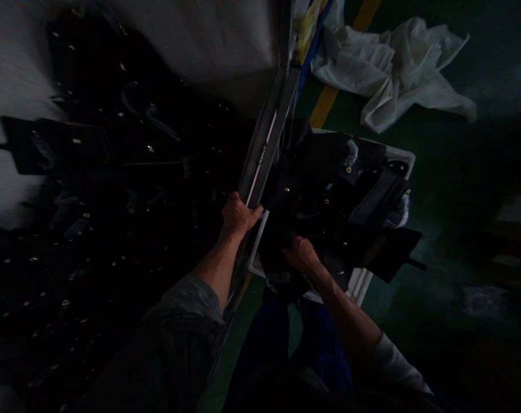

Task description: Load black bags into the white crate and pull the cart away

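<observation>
My left hand (pixel 238 216) grips the metal edge of the work table (pixel 267 143), fingers curled over the rim. My right hand (pixel 301 254) reaches down into a white plastic crate (pixel 404 158) on the floor and is closed on a black fabric piece (pixel 278 252) at the crate's near end. The crate is heaped with black bag parts (pixel 346 195) carrying small gold studs. More black pieces with metal fittings (pixel 114 155) cover the table on the left.
A crumpled white sheet (pixel 393 69) lies on the green floor (pixel 458 172) at the upper right, beside a yellow floor line (pixel 325 103). My blue trouser legs (pixel 269 338) stand between table and crate. The scene is very dark.
</observation>
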`<control>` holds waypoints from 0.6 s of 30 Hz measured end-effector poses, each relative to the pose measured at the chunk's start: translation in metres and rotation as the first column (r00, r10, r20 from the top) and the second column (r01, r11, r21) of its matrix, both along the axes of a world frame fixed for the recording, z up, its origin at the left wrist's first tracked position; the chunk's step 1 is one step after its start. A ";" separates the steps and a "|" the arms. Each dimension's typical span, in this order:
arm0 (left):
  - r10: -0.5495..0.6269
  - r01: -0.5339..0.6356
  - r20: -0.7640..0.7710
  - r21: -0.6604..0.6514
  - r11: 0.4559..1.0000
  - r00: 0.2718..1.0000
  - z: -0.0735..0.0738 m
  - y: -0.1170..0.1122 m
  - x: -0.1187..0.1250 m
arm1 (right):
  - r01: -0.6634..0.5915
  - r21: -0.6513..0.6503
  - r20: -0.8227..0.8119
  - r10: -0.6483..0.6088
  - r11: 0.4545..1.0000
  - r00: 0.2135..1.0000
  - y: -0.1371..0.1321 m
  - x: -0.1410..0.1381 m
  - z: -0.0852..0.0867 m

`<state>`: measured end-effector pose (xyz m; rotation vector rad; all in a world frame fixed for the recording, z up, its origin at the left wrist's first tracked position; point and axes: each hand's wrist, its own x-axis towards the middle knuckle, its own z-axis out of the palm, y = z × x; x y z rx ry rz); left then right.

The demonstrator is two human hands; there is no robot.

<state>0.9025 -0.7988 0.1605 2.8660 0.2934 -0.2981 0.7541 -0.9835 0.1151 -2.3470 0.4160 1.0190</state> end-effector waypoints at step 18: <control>0.009 -0.009 -0.017 -0.012 1.000 1.000 -0.003 0.001 0.003 | 0.188 0.020 -0.112 -0.185 0.982 0.976 0.163 -0.058 -0.061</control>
